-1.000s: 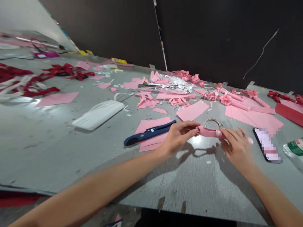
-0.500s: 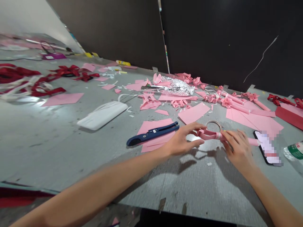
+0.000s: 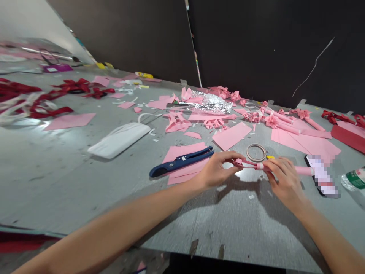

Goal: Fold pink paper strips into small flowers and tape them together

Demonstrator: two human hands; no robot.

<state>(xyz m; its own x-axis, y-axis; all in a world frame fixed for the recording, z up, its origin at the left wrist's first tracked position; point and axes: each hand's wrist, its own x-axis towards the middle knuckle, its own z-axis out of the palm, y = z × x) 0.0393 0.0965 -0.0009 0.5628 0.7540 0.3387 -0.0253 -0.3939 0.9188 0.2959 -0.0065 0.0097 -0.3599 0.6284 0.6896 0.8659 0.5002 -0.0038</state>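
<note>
The grey table (image 3: 85,198) has a dull, brushed top with dark scuffs near its front edge; a black wall (image 3: 251,45) rises along its back edge, and a pale panel (image 3: 34,23) stands by the far left corner. Toward the front edge, right of the middle, a pink paper tube (image 3: 303,171) is in the right hand's (image 3: 282,177) grasp, while the left hand (image 3: 218,169) pinches the curled paper strip (image 3: 238,162) at its left end. A tape roll (image 3: 248,153) lies just behind. Pink scraps litter the table toward the back edge; red ribbon (image 3: 51,111) lies along the left edge, a bottle (image 3: 355,179) near the right.
</note>
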